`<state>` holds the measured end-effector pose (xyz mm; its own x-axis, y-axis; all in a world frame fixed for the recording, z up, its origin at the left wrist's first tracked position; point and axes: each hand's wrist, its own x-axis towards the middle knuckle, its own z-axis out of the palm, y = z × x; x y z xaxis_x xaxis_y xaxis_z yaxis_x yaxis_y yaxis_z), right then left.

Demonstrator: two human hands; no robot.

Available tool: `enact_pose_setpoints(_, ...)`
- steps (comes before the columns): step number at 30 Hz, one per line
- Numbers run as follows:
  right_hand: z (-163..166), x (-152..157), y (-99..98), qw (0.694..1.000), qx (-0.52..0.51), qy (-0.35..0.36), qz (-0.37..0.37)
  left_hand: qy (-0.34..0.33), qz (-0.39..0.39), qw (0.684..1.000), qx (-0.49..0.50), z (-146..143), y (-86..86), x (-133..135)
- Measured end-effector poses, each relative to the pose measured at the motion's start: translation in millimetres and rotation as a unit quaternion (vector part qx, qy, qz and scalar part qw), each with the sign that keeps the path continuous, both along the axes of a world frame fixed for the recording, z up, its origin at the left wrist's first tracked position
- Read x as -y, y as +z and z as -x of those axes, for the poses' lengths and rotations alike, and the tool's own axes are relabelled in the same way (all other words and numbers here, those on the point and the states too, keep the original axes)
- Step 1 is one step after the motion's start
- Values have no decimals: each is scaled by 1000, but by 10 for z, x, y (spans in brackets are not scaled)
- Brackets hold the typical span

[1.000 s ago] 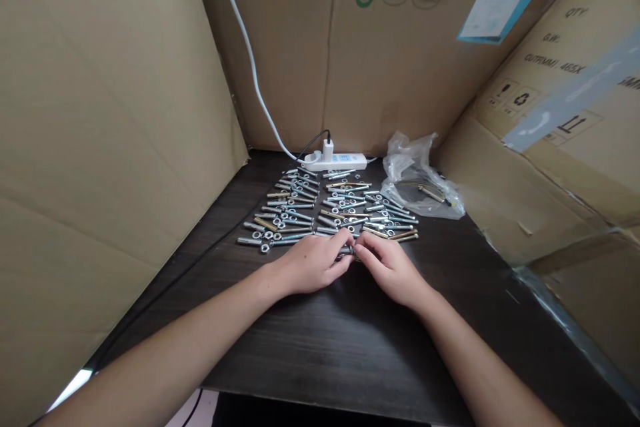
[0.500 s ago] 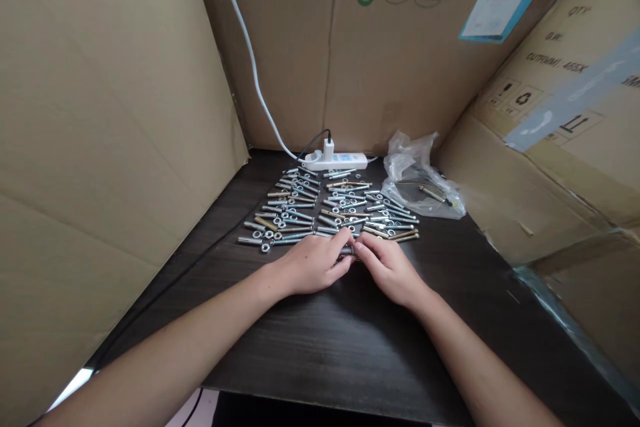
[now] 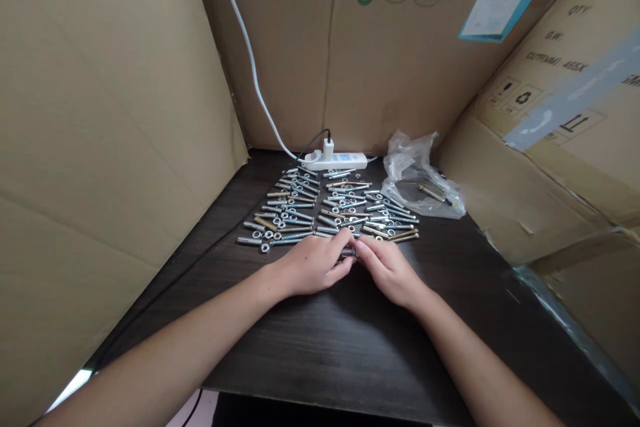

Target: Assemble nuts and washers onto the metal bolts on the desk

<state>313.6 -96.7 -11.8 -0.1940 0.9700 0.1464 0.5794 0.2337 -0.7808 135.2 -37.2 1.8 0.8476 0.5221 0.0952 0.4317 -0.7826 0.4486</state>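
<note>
Rows of bolts (image 3: 300,205) lie in front of the strip (image 3: 353,161). Farther out from the strip, the left hand (image 3: 313,265) pinches a gray metal piece (image 3: 347,251). The right hand (image 3: 391,268) has narrow fingers squeezing its end. From there the tabletop (image 3: 345,353) runs wide to the edge farthest from the strip. Boxes (image 3: 287,47) stand behind it, left and right.
</note>
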Motion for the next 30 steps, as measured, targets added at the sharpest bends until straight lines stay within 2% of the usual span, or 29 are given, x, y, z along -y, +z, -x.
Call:
enact_pose_setpoints(9, 12, 17, 54, 1000, -10, 9, -5, 6, 6, 1000, 10, 4, 7, -6)
enact_pose_setpoints(18, 58, 18, 23, 999, -45, -13, 24, -4, -48, 999, -17, -3, -1, 6)
enact_pose_setpoints(25, 24, 4, 31, 1000, -23, 5, -11, 17, -57, 998, 4, -19, 4, 13)
enact_pose_setpoints(30, 41, 4, 30, 999, -41, 10, -4, 22, -62, 998, 4, -24, 6, 15)
